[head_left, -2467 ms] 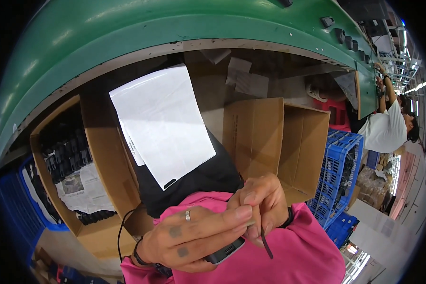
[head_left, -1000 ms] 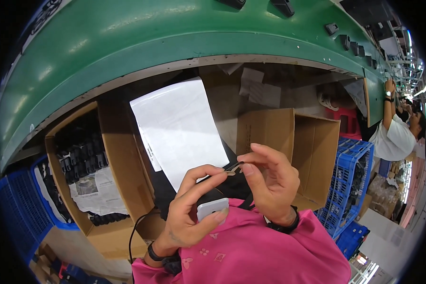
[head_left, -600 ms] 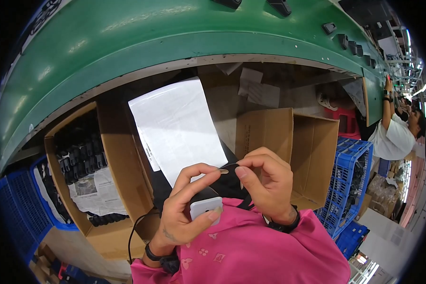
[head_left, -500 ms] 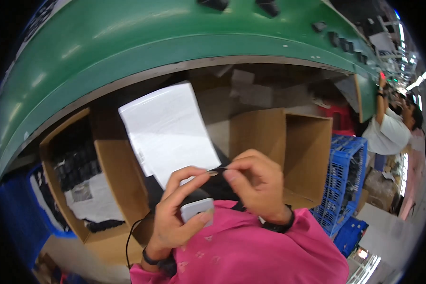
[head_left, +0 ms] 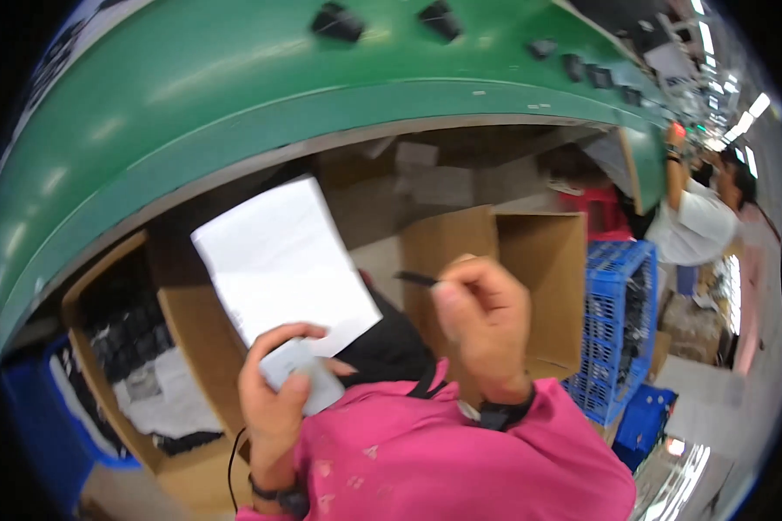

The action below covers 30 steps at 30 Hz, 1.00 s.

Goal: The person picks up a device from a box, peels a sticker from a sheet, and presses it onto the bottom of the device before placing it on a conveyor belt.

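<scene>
Left hand (head_left: 274, 395) grip clasping small white device (head_left: 300, 372), right hand (head_left: 487, 317) pinching thin dark tool (head_left: 415, 279), well apart.

Both our forearms rise from the lower edge in pink sleeves, elbows tucked low. Our left hand (head_left: 280, 395) sits palm-up in front of the chest, fingers curled and thumb pressed across the small pale device (head_left: 302, 375) it cradles, a dark band at the wrist. Our right hand (head_left: 485, 326) is raised higher and to the right, its back turned to us, fingers bunched tight with thumb and forefinger pinching a thin dark stick (head_left: 417, 279) that pokes out to the left. A dark watch wraps that wrist. The hands are apart, not touching.
</scene>
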{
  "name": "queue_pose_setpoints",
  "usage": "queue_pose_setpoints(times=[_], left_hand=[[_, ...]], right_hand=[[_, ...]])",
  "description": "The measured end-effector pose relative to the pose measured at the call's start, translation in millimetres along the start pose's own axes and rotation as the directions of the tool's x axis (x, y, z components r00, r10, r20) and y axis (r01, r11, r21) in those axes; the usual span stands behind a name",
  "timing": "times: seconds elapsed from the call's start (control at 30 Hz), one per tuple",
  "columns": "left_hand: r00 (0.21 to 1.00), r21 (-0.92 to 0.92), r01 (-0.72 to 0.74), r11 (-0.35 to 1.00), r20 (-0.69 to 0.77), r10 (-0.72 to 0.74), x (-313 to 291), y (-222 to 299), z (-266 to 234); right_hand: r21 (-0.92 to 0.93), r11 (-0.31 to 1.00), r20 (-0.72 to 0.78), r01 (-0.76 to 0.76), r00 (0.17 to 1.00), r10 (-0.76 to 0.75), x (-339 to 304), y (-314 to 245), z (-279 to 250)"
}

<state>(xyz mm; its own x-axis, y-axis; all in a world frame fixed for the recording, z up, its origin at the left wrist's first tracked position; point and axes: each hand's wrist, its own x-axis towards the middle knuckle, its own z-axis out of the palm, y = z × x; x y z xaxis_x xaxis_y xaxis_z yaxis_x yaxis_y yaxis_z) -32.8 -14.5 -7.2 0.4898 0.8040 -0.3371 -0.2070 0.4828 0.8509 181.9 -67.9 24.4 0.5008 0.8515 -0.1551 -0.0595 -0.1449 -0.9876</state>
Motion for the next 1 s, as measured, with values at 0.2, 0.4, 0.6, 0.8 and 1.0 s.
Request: queue_pose_setpoints(times=[0.2, 0.4, 0.6, 0.8, 1.0], left_hand=[[0.995, -0.098, -0.016, 0.995, 0.093, 0.026, 10, -3, 22], [0.963, 0.291, -0.228, 0.929, 0.209, 0.171, 2, 1, 21], [0.95, 0.31, -0.271, 0.911, 0.24, 0.201, -1, 2, 21], [0.945, 0.334, -0.275, 0.902, 0.269, 0.188, -2, 3, 21], [0.947, 0.322, -0.267, 0.908, 0.262, 0.186, 0, 2, 22]], right_hand=[[0.107, 0.989, 0.274, -0.104, 0.959, 0.071, -12, -10, 23], [-0.002, 1.0, 0.401, -0.025, 0.916, 0.024, -10, -13, 37], [-0.003, 1.0, 0.4, -0.013, 0.916, 0.013, -10, -11, 38], [0.034, 0.999, 0.402, -0.011, 0.915, -0.004, -10, -7, 37], [0.05, 0.994, 0.41, -0.095, 0.91, 0.066, -8, -6, 33]])
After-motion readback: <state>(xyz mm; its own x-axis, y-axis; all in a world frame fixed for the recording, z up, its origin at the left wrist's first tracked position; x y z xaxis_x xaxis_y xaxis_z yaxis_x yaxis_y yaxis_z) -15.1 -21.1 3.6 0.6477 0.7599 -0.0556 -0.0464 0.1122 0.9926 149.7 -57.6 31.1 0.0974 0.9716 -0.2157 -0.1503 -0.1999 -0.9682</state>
